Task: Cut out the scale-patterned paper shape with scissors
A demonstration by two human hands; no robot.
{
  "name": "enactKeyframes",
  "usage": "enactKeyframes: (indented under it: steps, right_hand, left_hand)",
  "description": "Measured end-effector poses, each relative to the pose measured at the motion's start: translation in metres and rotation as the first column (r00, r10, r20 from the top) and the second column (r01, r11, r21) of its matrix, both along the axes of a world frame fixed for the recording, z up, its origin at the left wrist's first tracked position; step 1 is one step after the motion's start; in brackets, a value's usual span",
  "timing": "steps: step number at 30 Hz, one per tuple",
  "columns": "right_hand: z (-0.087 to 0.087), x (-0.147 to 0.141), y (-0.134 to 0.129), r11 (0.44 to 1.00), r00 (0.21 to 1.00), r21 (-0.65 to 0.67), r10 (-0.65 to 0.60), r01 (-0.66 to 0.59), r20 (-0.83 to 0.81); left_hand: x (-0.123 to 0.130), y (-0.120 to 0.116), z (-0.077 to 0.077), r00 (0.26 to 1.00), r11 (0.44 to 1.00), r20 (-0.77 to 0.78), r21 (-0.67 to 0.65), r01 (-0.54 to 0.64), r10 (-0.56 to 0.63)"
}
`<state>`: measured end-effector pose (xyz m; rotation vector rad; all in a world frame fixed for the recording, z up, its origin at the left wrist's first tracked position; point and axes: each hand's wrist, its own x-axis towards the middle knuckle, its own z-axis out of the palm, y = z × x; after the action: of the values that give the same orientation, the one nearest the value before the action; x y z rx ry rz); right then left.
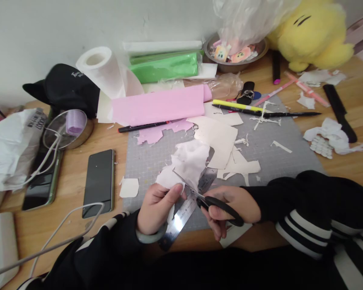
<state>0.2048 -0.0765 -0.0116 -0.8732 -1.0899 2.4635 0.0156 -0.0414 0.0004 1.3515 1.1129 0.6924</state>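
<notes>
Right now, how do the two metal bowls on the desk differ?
The left bowl holds a purple roll, while the back bowl holds small, colourful printed pieces. A pale cable crosses the left bowl; a translucent plastic bag overhangs the back bowl. Both are round, metallic and uncovered by any lid.

Plain pale grey wall (157,20), wooden tabletop (69,169) with visible grain, soft light on the wood
</notes>
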Motion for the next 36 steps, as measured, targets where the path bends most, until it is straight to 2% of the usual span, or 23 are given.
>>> enactKeyframes:
  steps: [6,13,20,29,36]
  right_hand:
    - [0.005,0.000,0.001,0.998,0.998,0.014,0.068,-0.068,0.000]
    - [-0.003,0.000,0.005,0.989,0.988,0.042,0.146,-0.144,-0.052]
    - [0.005,0.001,0.003,0.992,0.992,0.038,0.119,-0.120,0.034]
    - [0.010,0.005,0.000,0.995,0.987,-0.039,0.092,-0.087,0.135]
    - [0.017,0.004,0.002,0.995,0.985,-0.067,0.084,-0.075,0.153]
  left_hand:
    - [-0.002,-0.001,0.000,1.000,1.000,0.025,-0.007,0.016,-0.016]
    - [-0.002,-0.001,-0.001,1.000,1.000,0.021,0.008,-0.001,0.001]
    - [-0.002,-0.001,0.000,0.999,1.000,0.046,-0.025,0.010,-0.009]
    - [-0.003,0.001,0.000,0.994,0.995,0.058,0.017,0.093,-0.094]
    - [-0.005,0.000,-0.003,0.992,0.995,0.087,0.043,0.088,-0.091]
